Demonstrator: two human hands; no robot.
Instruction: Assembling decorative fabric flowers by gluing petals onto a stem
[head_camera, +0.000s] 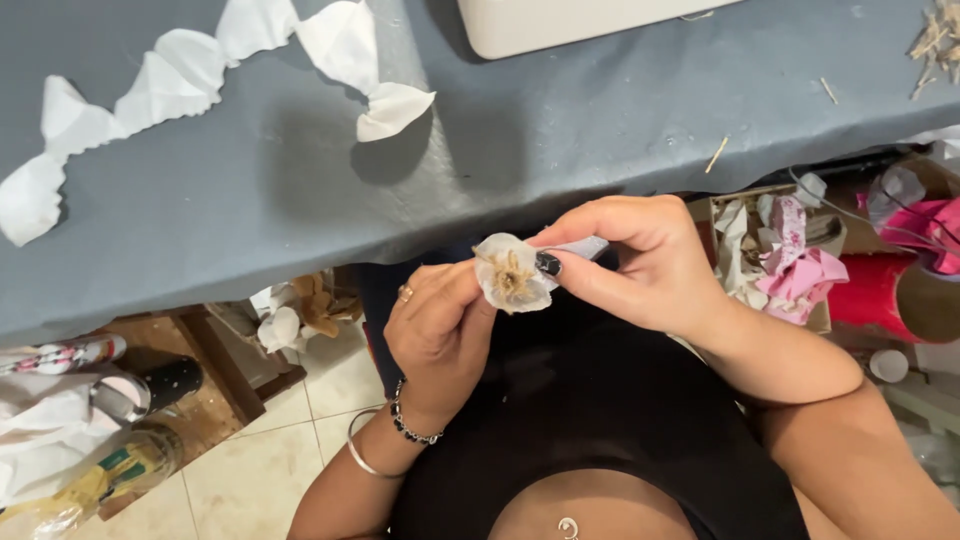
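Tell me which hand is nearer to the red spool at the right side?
Right. The right hand sits just left of the red spool; the left hand is farther left, beyond the small white flower.

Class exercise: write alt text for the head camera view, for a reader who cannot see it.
Seen from above, a person's left hand and right hand together pinch a small white paper flower with a tan fibrous centre, just below the edge of a grey-covered table. A chain of white paper petals lies on the table, and pink and white paper scraps fill a box at right.
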